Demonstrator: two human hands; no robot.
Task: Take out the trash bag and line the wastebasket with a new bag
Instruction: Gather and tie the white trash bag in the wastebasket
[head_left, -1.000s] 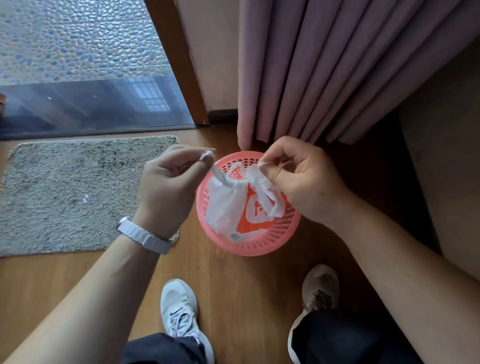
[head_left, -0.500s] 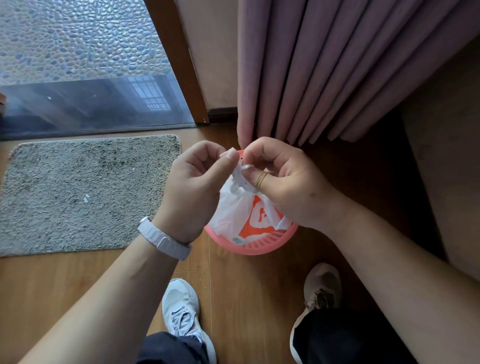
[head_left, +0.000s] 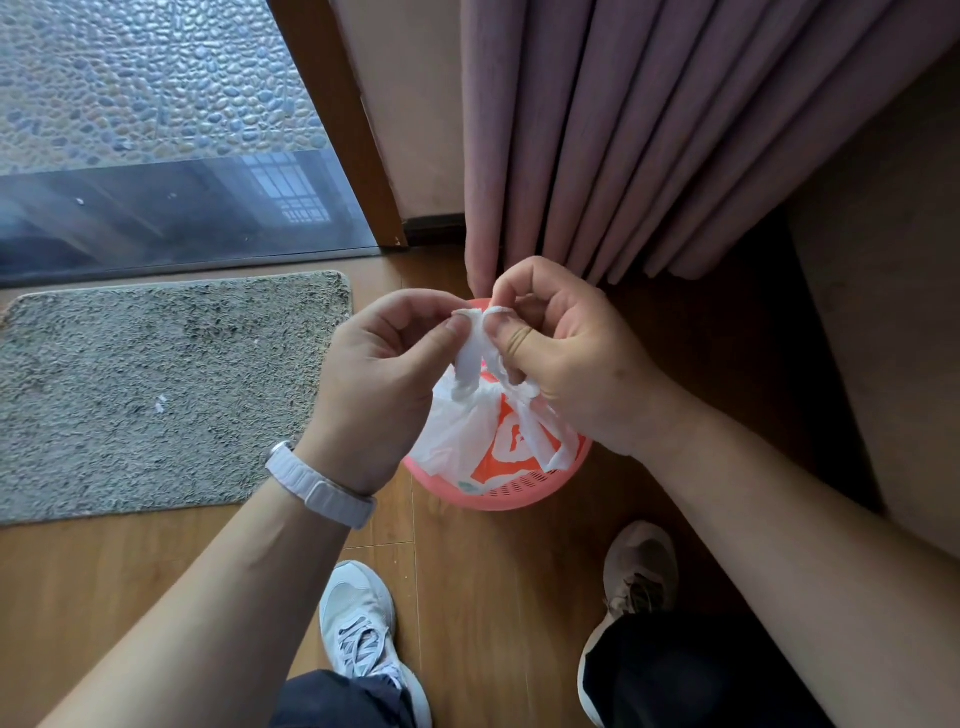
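I am watching both hands working directly above the pink basket (head_left: 506, 493), which is standing on the wood floor (head_left: 493, 597) just in front of the curtain (head_left: 623, 130). The left hand (head_left: 379, 384) is pinching one twisted white handle of the trash bag (head_left: 467, 431) between thumb and forefinger. The right hand (head_left: 566, 353) is closed around the other handle, thumb pressing it against the curled fingers. The two handles are meeting between the fingertips, touching. The bag, white with an orange print, is hanging from them, its lower part sitting inside the basket rim. A white watch (head_left: 319, 483) is showing on the left wrist. A grey mat (head_left: 156, 395) is lying to the left, well apart from the basket. Two shoes are planted near the bottom edge, the left shoe (head_left: 363, 623) and the right shoe (head_left: 639, 577).
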